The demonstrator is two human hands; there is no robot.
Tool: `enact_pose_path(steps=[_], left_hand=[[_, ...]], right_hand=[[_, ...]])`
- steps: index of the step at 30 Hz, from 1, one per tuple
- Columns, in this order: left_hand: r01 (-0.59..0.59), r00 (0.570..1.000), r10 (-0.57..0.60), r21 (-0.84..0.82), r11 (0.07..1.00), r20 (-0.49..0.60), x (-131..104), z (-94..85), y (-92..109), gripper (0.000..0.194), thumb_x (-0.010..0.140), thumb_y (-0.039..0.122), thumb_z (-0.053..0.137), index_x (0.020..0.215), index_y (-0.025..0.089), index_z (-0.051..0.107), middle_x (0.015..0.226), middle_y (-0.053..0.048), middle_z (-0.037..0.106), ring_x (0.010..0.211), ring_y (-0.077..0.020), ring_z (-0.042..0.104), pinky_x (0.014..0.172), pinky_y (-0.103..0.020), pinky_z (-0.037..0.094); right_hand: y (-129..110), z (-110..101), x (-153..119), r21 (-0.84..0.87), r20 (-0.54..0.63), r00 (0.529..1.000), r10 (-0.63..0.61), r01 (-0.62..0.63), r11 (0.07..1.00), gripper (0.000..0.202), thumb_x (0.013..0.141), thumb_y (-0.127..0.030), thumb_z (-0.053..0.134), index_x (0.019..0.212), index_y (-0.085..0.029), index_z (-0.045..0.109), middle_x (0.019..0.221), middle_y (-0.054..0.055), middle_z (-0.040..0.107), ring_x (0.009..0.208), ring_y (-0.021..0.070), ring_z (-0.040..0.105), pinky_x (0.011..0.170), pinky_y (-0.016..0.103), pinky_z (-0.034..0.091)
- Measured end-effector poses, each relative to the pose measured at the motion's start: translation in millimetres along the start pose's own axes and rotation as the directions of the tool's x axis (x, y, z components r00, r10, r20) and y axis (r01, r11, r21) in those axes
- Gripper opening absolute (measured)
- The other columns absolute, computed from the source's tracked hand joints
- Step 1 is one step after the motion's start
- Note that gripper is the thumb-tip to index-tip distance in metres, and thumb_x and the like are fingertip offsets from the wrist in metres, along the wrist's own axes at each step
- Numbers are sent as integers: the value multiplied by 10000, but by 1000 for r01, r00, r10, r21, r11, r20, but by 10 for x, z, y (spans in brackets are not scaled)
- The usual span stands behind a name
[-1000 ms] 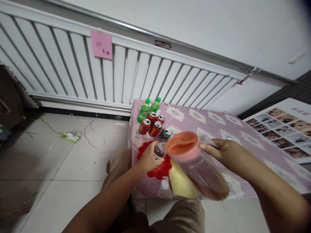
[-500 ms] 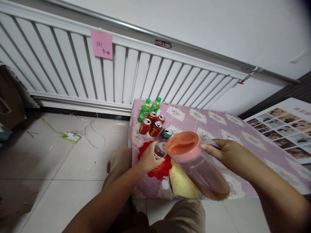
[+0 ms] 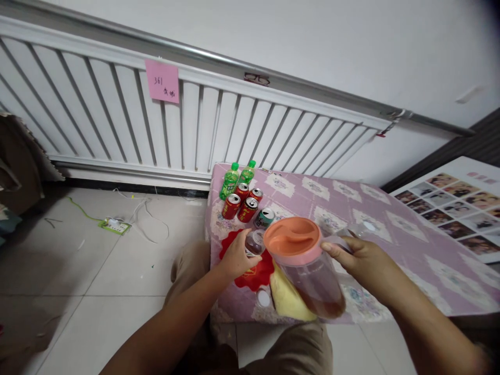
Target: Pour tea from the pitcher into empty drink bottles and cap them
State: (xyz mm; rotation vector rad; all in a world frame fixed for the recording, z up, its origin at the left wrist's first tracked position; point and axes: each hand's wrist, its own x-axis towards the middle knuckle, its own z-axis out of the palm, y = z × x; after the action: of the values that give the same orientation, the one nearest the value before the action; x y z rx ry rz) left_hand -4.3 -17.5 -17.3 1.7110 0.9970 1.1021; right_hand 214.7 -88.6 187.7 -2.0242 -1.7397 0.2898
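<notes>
My right hand [image 3: 353, 255] grips the handle of a clear pitcher [image 3: 316, 286] with an orange lid [image 3: 294, 238]. Brown liquid lies low in the pitcher, which tilts a little toward the left. My left hand [image 3: 237, 256] is wrapped round a small clear cup [image 3: 254, 244] holding dark liquid, above a red scalloped mat [image 3: 255, 276]. The pitcher's lid is just right of the cup. A yellow cloth [image 3: 291, 297] lies partly behind the pitcher, and a small clear cup [image 3: 263, 298] stands left of it.
Behind the hands stand red cans [image 3: 231, 207], a green can [image 3: 264, 217] and two green bottles [image 3: 229, 180] on the flowered tablecloth [image 3: 344, 192]. A clear container [image 3: 367, 227] is at the right. A radiator [image 3: 187, 130] runs behind.
The pitcher in my right hand has swung closer to upright, its base moving left. The clear container behind my right hand now shows. My left hand still holds the cup.
</notes>
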Motion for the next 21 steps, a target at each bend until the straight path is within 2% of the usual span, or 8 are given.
enact_pose_path(steps=[3,5,9,11,16,19,21], left_hand=[[16,1000,-16,-2,1000,-4,-4,-7,8,831,662,165,771,1391,181,371,1420,-171,504,1330,-301,494,1133,-484,388],[22,1000,-22,-12,1000,-9,-7,-8,11,835,657,160,769,1394,183,376,1430,-171,499,1339,-306,487,1143,-491,378],[16,1000,-17,-20,1000,-19,-10,-1,32,816,649,161,770,1379,166,404,1422,-178,506,1341,-311,488,1154,-493,368],[20,999,-20,-16,1000,-28,-13,3,55,807,647,160,770,1371,153,412,1415,-182,513,1332,-309,498,1152,-487,371],[52,998,-52,-18,998,-30,-27,15,100,774,653,143,750,1358,166,431,1366,-160,557,1268,-285,555,1102,-462,429],[33,999,-34,-16,999,-36,-32,32,72,742,660,150,741,1342,182,452,1355,-146,566,1262,-282,559,1100,-466,430],[23,998,-23,-6,1000,-52,-32,48,32,745,656,163,746,1341,194,457,1360,-141,566,1278,-291,547,1107,-479,422]], right_hand=[[54,20,-73,117,59,998,31,-38,992,467,702,-666,634,598,-211,650,588,17,652,559,180,570,522,273,453],[75,5,-124,176,32,997,68,-73,982,472,694,-672,637,620,-206,652,580,16,633,543,166,541,510,269,436],[157,-83,-217,254,-119,980,156,-122,959,513,678,-691,633,513,-215,535,459,-26,474,451,119,411,439,252,348],[232,-135,-250,288,-204,959,198,-134,948,542,679,-703,624,478,-218,493,437,-30,449,431,110,386,420,249,317],[449,-177,-255,378,-396,863,315,-160,912,516,716,-651,637,481,-211,504,432,-12,485,425,109,392,419,254,306],[582,-73,-184,466,-463,776,430,-200,862,472,740,-609,636,519,-205,532,457,-6,522,434,114,412,430,259,311],[666,49,-109,554,-489,720,492,-179,813,447,750,-595,626,550,-204,542,481,-8,539,449,118,427,448,263,322]])
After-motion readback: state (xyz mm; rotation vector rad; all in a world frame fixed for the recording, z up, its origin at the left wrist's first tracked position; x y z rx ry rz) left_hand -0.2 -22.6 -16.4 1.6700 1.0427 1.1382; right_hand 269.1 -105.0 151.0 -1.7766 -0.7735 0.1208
